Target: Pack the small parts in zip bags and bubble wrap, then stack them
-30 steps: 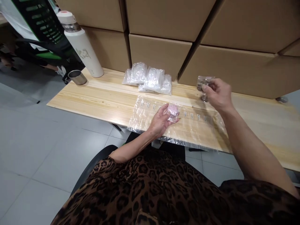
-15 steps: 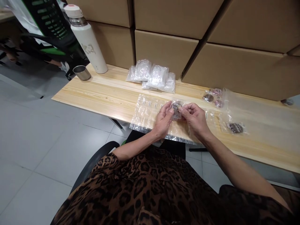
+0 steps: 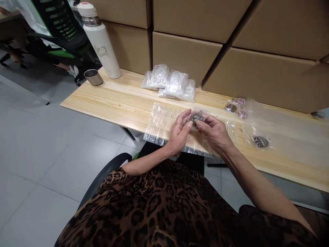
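Note:
Between both hands is a small clear plastic packet (image 3: 198,117) with a dark brown, round-looking piece inside that bears pale lettering. My left hand (image 3: 180,132) pinches its left side between thumb and fingers. On the right side, my right hand (image 3: 215,132) grips it the same way, thumb pressed on the front. Beneath the hands, a row of clear plastic bags (image 3: 158,125) with small dark printed marks lies along the table's near edge. Another packet with a dark lettered piece (image 3: 260,141) rests to the right of my right hand.
Several filled clear bags (image 3: 176,83) are piled at the back of the wooden table (image 3: 89,103). A white bottle (image 3: 104,51) and a metal cup (image 3: 94,78) stand left. Small packets (image 3: 241,113) and a large translucent sheet (image 3: 290,130) lie right. Cardboard boxes (image 3: 185,51) form a wall behind.
The packet has been turned and tilted between my fingers, so its lettering shows more. My right-hand fingers have shifted along it. The whole view has moved slightly.

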`<state>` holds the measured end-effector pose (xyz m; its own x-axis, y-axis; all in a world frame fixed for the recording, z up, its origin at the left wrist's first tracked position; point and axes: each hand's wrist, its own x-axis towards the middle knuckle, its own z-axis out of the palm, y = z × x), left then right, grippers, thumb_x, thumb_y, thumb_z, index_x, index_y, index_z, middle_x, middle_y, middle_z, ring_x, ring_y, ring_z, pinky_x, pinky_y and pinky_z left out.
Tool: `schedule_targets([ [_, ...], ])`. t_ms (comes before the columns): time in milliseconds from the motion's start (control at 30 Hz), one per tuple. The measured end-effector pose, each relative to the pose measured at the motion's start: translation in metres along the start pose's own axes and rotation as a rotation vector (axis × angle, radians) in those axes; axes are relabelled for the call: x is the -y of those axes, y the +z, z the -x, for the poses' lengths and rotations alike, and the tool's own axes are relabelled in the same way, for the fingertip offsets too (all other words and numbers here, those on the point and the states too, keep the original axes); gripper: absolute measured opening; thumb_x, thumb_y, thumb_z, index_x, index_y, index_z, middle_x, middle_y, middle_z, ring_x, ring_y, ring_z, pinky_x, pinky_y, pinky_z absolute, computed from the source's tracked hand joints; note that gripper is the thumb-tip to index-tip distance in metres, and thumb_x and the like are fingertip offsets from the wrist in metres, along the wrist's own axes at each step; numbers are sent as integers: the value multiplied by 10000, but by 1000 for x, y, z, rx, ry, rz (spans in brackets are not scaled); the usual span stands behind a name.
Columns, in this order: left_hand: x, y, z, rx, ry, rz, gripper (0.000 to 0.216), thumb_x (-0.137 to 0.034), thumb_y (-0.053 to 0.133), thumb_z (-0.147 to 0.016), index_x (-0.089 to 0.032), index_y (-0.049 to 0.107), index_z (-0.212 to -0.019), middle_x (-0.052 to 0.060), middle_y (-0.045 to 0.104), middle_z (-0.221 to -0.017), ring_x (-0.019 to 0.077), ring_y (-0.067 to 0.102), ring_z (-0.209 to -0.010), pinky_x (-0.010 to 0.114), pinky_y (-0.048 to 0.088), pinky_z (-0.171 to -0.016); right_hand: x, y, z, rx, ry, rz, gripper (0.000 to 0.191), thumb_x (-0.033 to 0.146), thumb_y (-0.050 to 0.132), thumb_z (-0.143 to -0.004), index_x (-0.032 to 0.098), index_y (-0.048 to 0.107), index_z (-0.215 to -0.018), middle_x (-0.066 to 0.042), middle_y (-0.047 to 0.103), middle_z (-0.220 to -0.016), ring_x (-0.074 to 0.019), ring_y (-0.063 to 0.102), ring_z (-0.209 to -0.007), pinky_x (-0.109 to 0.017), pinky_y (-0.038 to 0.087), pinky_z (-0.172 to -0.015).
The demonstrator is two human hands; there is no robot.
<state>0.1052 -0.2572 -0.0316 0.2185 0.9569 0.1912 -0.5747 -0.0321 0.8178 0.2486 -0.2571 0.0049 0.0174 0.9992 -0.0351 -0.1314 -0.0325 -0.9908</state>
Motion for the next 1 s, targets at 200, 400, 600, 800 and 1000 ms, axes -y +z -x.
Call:
schedule_targets([
  [200, -8, -7, 4, 50, 15, -74, 603, -532, 667, -1007, -281, 516, -1534, 123, 570, -1627, 305, 457, -1588, 532, 295, -1347, 9, 1, 0, 39, -42, 65, 458, 547, 963, -715, 268, 819, -1049, -22, 788, -982, -124, 621, -721, -279, 527, -637],
  [400, -32, -32, 5, 22, 151, -451, 644, -569, 601, -1035, -344, 386, -1598, 109, 516, -1663, 314, 420, -1607, 534, 378, -1255, 61, -32, -12, 129, -135, 852, 324, 526, 874, -795, 228, 768, -865, -54, 754, -881, -197, 624, -732, -356, 477, -683],
  [600, -48, -60, 5, -105, 322, -779, 611, -589, 491, -1078, -365, 310, -1617, 103, 521, -1635, 286, 499, -1528, 480, 476, -1162, 64, -33, -23, 284, -9, 1489, 228, 356, 796, -857, 220, 651, -745, -58, 706, -807, -218, 577, -721, -344, 361, -672],
  [800, -82, -97, 7, -258, 348, -1219, 488, -537, 509, -1073, -281, 519, -1489, 110, 618, -1459, 270, 588, -1321, 470, 517, -1092, 61, -40, -22, 233, 6, 1437, 351, 477, 783, -864, 229, 608, -687, -40, 671, -721, -203, 553, -675, -338, 339, -657],
  [1000, -97, -117, 25, -289, 143, -1573, 423, -472, 583, -1030, -220, 668, -1358, 120, 672, -1231, 299, 591, -1182, 508, 484, -1080, 60, -44, -29, 57, 61, 938, 432, 605, 936, -634, 233, 727, -702, -40, 657, -732, -165, 506, -644, -321, 325, -597],
])
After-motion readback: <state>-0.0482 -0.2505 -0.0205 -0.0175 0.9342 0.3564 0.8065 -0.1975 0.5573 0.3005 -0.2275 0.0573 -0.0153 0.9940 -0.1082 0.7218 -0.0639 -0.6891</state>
